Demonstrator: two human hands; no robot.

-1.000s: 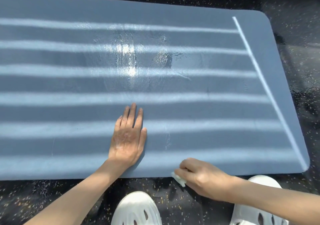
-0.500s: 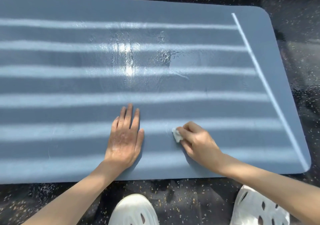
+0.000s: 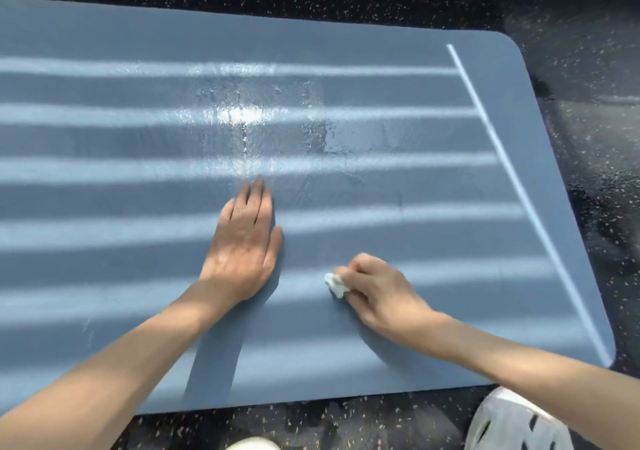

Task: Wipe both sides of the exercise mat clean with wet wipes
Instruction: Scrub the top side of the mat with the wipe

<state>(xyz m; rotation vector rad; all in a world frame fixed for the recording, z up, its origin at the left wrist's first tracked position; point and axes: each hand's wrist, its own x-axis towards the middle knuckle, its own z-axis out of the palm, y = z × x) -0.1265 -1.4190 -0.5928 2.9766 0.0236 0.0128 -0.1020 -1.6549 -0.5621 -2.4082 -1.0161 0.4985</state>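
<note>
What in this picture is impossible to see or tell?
All in the head view.
Underside of the mat: hidden by the mat itself, so its cleanliness is unknown.
Left end of the mat: cut off by the picture's left edge.
Most of the wet wipe: covered by curled fingers of the right hand.
White shoe at lower right: cut off by the bottom edge.

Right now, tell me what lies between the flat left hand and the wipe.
Head view: only bare mat, striped with light, separates the left hand from the wipe in the right hand.
</note>
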